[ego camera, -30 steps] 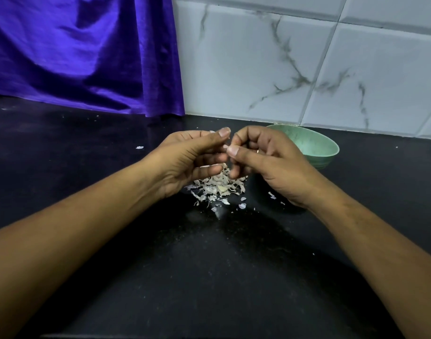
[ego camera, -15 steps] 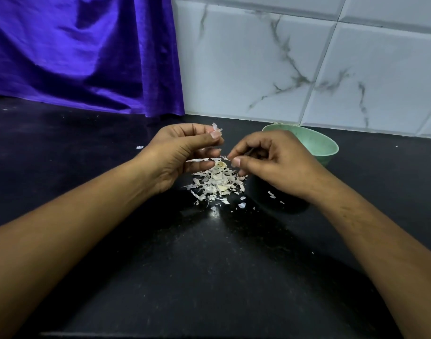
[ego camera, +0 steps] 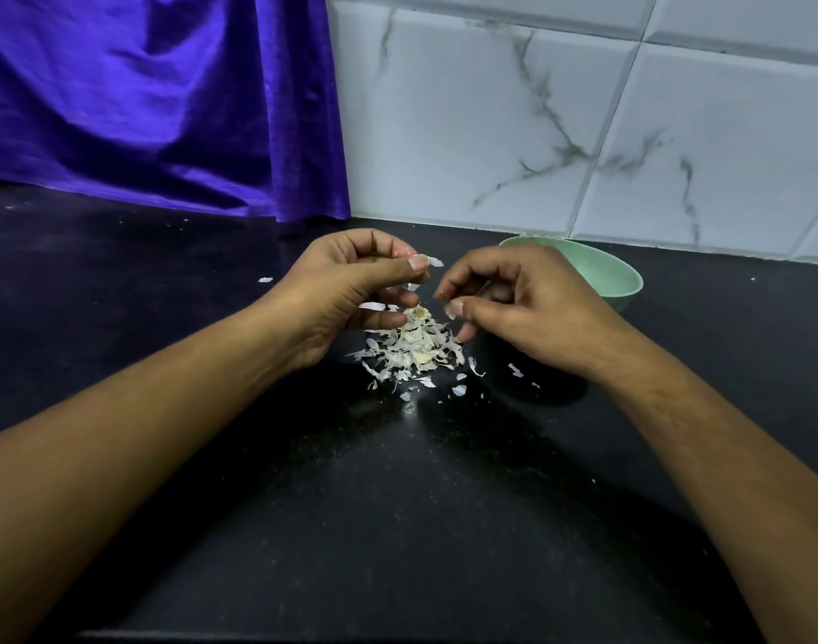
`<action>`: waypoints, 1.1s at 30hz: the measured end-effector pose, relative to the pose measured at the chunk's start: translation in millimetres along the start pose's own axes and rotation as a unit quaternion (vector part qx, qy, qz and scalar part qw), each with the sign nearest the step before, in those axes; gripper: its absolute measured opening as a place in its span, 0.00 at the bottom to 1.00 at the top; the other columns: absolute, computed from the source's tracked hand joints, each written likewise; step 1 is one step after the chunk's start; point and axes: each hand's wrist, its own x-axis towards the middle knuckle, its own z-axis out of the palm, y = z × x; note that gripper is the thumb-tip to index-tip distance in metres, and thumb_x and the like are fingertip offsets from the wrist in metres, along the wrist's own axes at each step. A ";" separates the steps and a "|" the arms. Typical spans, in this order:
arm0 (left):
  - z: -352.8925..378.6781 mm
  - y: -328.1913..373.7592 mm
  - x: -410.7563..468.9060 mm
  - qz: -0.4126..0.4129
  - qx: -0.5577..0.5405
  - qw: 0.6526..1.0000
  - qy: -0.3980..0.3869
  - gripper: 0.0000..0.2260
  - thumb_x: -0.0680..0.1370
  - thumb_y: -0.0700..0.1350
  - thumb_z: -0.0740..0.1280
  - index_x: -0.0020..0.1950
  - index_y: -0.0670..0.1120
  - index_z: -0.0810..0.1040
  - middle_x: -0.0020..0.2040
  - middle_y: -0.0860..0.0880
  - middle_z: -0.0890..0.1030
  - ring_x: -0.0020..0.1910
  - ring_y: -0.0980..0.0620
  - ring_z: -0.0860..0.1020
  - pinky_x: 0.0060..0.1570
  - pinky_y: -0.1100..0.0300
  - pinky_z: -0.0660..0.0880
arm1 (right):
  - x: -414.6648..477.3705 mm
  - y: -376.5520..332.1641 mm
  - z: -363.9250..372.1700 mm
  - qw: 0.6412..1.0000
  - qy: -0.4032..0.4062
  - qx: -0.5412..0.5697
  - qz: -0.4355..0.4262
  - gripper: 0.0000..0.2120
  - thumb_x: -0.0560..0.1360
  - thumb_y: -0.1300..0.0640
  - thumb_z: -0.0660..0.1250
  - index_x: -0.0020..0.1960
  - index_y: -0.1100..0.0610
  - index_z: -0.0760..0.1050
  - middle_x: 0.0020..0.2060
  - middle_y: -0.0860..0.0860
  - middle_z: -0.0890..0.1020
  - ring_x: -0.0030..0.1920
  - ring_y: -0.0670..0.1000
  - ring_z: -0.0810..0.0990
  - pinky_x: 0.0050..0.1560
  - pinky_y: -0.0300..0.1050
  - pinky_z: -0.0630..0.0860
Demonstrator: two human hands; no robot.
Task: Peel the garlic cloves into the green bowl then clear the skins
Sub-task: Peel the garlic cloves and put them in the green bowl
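Hands pulled apart: your left hand (ego camera: pixel 347 290) pinches a torn skin flake (ego camera: pixel 435 261), right hand (ego camera: pixel 528 309) curled, can't tell on what; skin pile (ego camera: pixel 412 348) between them on the surface (ego camera: pixel 398 504), green bowl (ego camera: pixel 625 273) behind, peeling not done

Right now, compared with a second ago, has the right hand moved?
Yes. The right hand has pulled away from the left hand, rightward toward the green bowl, and dipped slightly toward the skin pile; the bowl stays put.
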 end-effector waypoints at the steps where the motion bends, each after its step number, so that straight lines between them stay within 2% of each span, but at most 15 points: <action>1: 0.0 0.0 0.1 0.002 0.003 1.000 -0.002 0.11 0.75 0.42 0.75 0.55 0.43 0.80 0.45 0.46 0.85 0.37 0.54 0.82 0.33 0.62 0.81 | 0.4 1.3 0.8 1.000 0.006 -0.003 0.001 0.08 0.79 0.67 0.69 0.52 0.57 0.83 0.39 0.44 0.86 0.36 0.48 0.87 0.41 0.35 0.78; 4: 1.1 0.1 -0.5 0.003 0.015 1.000 -0.011 0.09 0.76 0.43 0.75 0.54 0.43 0.81 0.42 0.48 0.84 0.37 0.54 0.82 0.33 0.62 0.82 | 1.2 3.4 4.4 0.999 0.034 0.039 0.004 0.08 0.83 0.63 0.66 0.58 0.55 0.81 0.43 0.51 0.86 0.36 0.53 0.87 0.43 0.46 0.83; 6: 2.2 0.2 -1.5 0.001 0.017 1.000 -0.026 0.08 0.76 0.42 0.75 0.51 0.43 0.80 0.41 0.49 0.83 0.36 0.54 0.82 0.34 0.62 0.82 | 1.0 2.5 6.2 0.996 0.048 0.071 0.006 0.08 0.81 0.62 0.70 0.59 0.56 0.79 0.45 0.53 0.85 0.37 0.53 0.88 0.43 0.45 0.83; 9: 3.6 0.7 -3.1 -0.005 0.021 0.998 -0.057 0.09 0.72 0.44 0.77 0.48 0.45 0.80 0.41 0.48 0.84 0.37 0.54 0.82 0.35 0.61 0.82 | 1.0 0.3 8.9 0.993 0.051 0.105 0.007 0.08 0.77 0.64 0.74 0.54 0.58 0.80 0.46 0.53 0.85 0.38 0.53 0.87 0.40 0.42 0.81; 15: 1.6 1.6 -2.5 -0.013 0.020 0.996 -0.086 0.10 0.68 0.46 0.77 0.44 0.46 0.78 0.36 0.49 0.82 0.35 0.55 0.81 0.33 0.61 0.81 | 1.6 1.3 15.2 0.984 0.049 0.172 -0.010 0.10 0.76 0.67 0.74 0.55 0.60 0.80 0.44 0.55 0.86 0.37 0.56 0.87 0.39 0.44 0.82; 17: 0.3 2.4 -1.8 -0.015 0.021 0.996 -0.085 0.10 0.68 0.47 0.77 0.43 0.46 0.79 0.38 0.49 0.83 0.36 0.55 0.81 0.35 0.61 0.82 | 0.8 -0.3 16.2 0.982 0.058 0.181 -0.022 0.10 0.76 0.67 0.74 0.55 0.59 0.81 0.44 0.56 0.86 0.37 0.56 0.87 0.40 0.49 0.84; 19: 0.1 2.3 -1.3 -0.019 0.023 0.996 -0.086 0.09 0.69 0.47 0.77 0.43 0.45 0.80 0.40 0.48 0.84 0.36 0.55 0.81 0.35 0.61 0.82 | -0.2 -1.6 15.2 0.981 0.069 0.180 -0.029 0.09 0.76 0.68 0.73 0.54 0.59 0.81 0.45 0.58 0.86 0.38 0.57 0.87 0.42 0.59 0.84; 22: 0.3 2.0 -1.9 -0.023 0.020 0.995 -0.092 0.09 0.70 0.47 0.77 0.44 0.45 0.80 0.41 0.48 0.83 0.36 0.55 0.82 0.35 0.62 0.82 | -0.2 -1.8 13.7 0.982 0.073 0.175 -0.024 0.07 0.76 0.67 0.74 0.51 0.58 0.82 0.43 0.59 0.87 0.40 0.58 0.88 0.45 0.64 0.84; 28: -0.8 5.1 -2.7 -0.023 -0.010 0.995 -0.099 0.07 0.70 0.45 0.76 0.45 0.45 0.82 0.41 0.48 0.84 0.38 0.56 0.82 0.34 0.63 0.82 | 1.8 -1.0 13.3 0.975 0.094 0.202 -0.009 0.06 0.75 0.68 0.74 0.52 0.63 0.81 0.42 0.63 0.86 0.39 0.59 0.87 0.44 0.52 0.85; 33: 0.2 2.1 -3.1 -0.003 0.015 0.994 -0.111 0.05 0.72 0.47 0.74 0.44 0.46 0.82 0.40 0.46 0.83 0.39 0.55 0.81 0.35 0.62 0.81 | 0.8 -3.2 16.2 0.964 0.081 0.252 0.012 0.07 0.74 0.70 0.74 0.50 0.63 0.80 0.40 0.60 0.86 0.38 0.55 0.86 0.45 0.52 0.85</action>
